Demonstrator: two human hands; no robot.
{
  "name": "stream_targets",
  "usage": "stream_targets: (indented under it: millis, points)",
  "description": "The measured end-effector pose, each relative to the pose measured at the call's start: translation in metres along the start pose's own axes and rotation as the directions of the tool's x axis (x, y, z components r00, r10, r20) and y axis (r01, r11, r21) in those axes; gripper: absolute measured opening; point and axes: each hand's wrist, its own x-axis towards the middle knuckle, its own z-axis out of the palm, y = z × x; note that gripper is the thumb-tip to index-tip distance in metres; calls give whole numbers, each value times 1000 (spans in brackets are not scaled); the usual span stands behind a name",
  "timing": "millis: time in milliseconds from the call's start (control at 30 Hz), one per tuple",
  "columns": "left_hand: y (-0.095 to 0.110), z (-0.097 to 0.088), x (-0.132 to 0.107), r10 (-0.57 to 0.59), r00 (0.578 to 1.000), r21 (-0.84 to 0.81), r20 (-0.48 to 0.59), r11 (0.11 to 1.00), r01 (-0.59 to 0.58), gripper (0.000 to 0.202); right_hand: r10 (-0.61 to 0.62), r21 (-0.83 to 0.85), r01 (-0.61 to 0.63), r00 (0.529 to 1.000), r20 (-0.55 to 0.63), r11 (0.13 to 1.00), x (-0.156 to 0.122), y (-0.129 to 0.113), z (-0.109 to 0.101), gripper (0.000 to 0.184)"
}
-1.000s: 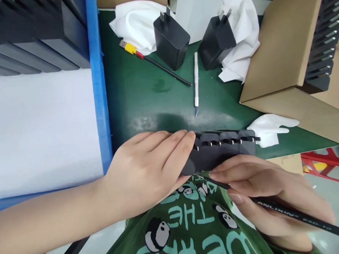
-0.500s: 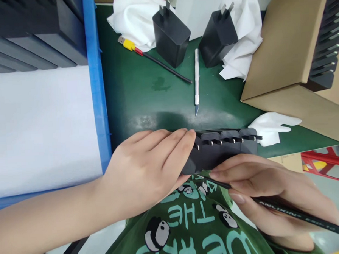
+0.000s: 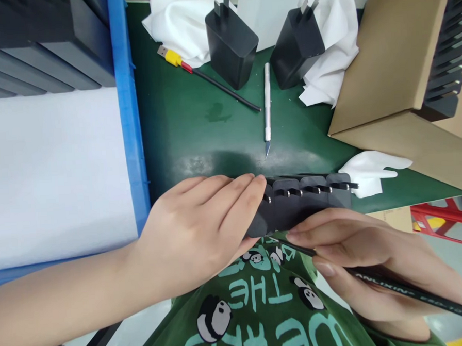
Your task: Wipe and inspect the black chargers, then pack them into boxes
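Observation:
A row of black plug chargers (image 3: 291,213) stands at the table's near edge, side by side, with metal prongs showing on several. My left hand (image 3: 198,226) is wrapped over the left end of the row, fingers together, and covers the chargers there. In my right hand (image 3: 367,259) are slim black tweezers (image 3: 407,291) with white lettering, pinched between thumb and fingers. The tip points left, close under the lower edge of the row; I cannot tell whether it touches. My right fingertips rest by that same edge.
Behind lie a craft knife (image 3: 267,109), a black cable with a yellow USB end (image 3: 174,58), two upright chargers (image 3: 232,49) and white cloths (image 3: 180,23). A blue-rimmed tray (image 3: 129,121) with black blocks is left. A cardboard box (image 3: 383,51) of chargers and a white finger-shaped piece (image 3: 370,171) are right.
The view has shifted very slightly. Both hands, the tweezers and the row of chargers keep nearly the same positions.

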Motion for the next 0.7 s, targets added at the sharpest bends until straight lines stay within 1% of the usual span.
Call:
stream_targets:
  millis: [133, 300, 467, 567, 633, 700]
  points:
    - [0, -1, 1, 6, 1000, 9, -7, 1000, -6, 42, 7, -32, -6, 1000, 28, 999, 1, -1, 1, 12]
    - [0, 0, 0, 1, 1000, 6, -6, 1000, -1, 41, 15, -18, -14, 999, 36, 1000, 1, 0, -2, 20]
    - [1, 0, 2, 6, 1000, 10, -4, 1000, -5, 41, 24, -27, -23, 999, 45, 999, 3, -2, -1, 16]
    - [0, -1, 2, 5, 1000, 7, 1, 1000, -5, 42, 10, -14, -10, 1000, 25, 1000, 3, -3, -1, 19]
    - [-1, 0, -2, -17, 1000, 0, 3, 1000, 17, 39, 13, -3, -13, 999, 30, 1000, 1, -1, 0, 21]
    - [0, 1, -10, -69, 998, -39, 1, 997, 69, 33, 22, 77, -22, 1000, -6, 997, -4, 2, 0, 21]
